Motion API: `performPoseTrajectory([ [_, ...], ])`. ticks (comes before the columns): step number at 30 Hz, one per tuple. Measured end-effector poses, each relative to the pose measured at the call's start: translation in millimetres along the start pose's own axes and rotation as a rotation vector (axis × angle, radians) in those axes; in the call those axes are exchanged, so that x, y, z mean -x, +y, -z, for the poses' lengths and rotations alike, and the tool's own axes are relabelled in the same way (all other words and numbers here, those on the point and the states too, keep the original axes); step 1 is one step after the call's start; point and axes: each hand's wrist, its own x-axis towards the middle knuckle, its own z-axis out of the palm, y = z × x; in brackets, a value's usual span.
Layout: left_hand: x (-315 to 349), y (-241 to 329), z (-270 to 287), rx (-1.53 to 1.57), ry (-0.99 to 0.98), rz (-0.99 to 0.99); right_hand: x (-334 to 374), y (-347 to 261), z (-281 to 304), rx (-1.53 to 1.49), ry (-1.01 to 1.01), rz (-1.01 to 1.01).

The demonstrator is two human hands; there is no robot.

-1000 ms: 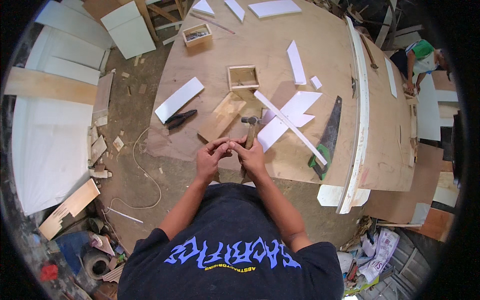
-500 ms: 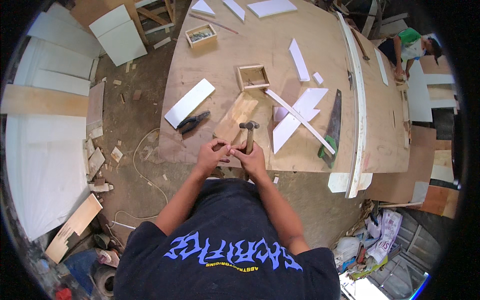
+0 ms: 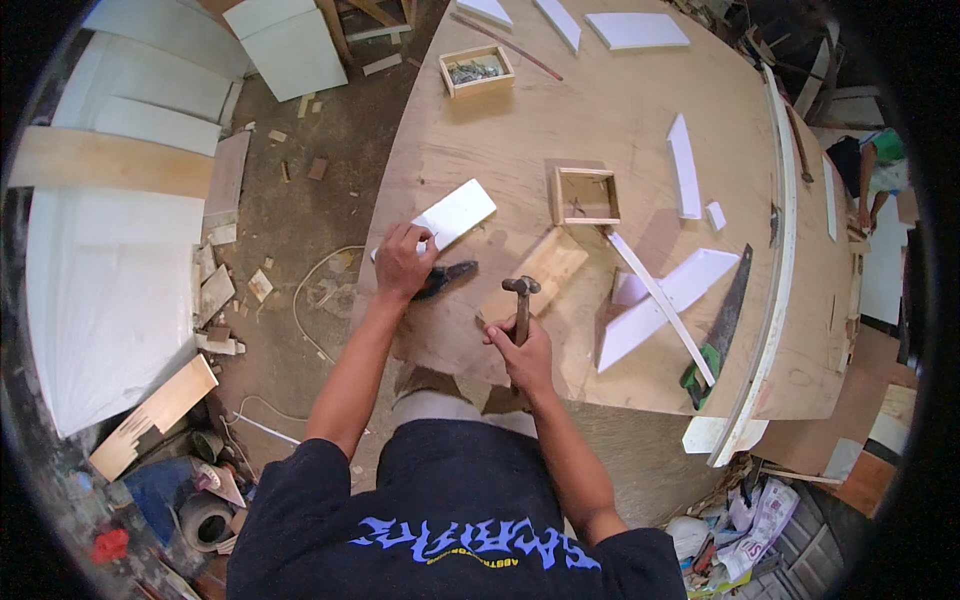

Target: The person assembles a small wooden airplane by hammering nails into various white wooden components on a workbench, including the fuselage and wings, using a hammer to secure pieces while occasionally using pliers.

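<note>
My left hand (image 3: 404,262) is curled over the near-left end of a small white board (image 3: 458,214) lying on the workbench, thumb and fingers closed about it. Beside that hand lie black-handled pliers (image 3: 446,279), partly hidden by it. A hammer (image 3: 522,288) stands head up in my right hand (image 3: 522,355), whose fingers wrap its wooden handle. Just beyond the hammer rests a bare wooden board (image 3: 548,265). An open wooden box (image 3: 588,197) with a few small pieces inside touches the board's far end.
The workbench (image 3: 420,345) also bears a box of nails or screws (image 3: 476,72), white cut pieces (image 3: 684,170), a narrow strip (image 3: 660,305) across a white panel and a green-handled handsaw (image 3: 725,330). A long white strip (image 3: 770,270) runs along the right. Another person (image 3: 880,170) works far right.
My hands, together at the near edge before, are now apart. The left has gone forward and left onto the white board; the right keeps the hammer. The view has shifted left.
</note>
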Motion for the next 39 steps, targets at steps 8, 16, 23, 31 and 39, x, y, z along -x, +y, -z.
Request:
performPoseTrajectory([
  [8, -6.8, -35.8, -22.1, 0.168, -0.014, -0.041, -31.7, -21.3, -45.3, -0.075, 0.05, -0.038],
  [16, -9.8, -44.3, -12.5, 0.284, -0.01, 0.052, -78.7, -30.8, -81.1, -0.095, 0.133, -0.058],
  [23, -7.2, -48.6, -16.5, 0.255, -0.003, -0.019, -116.1, -32.0, -87.2, 0.063, 0.113, -0.046],
  [31, -6.3, -46.1, -18.0, 0.185, 0.067, -0.09, -138.5, -52.7, -100.4, 0.552, 0.168, 0.099],
  [39, -8.4, -44.7, -16.1, 0.186, 0.099, -0.089, -172.3, -50.8, -115.6, 0.609, 0.157, 0.26],
])
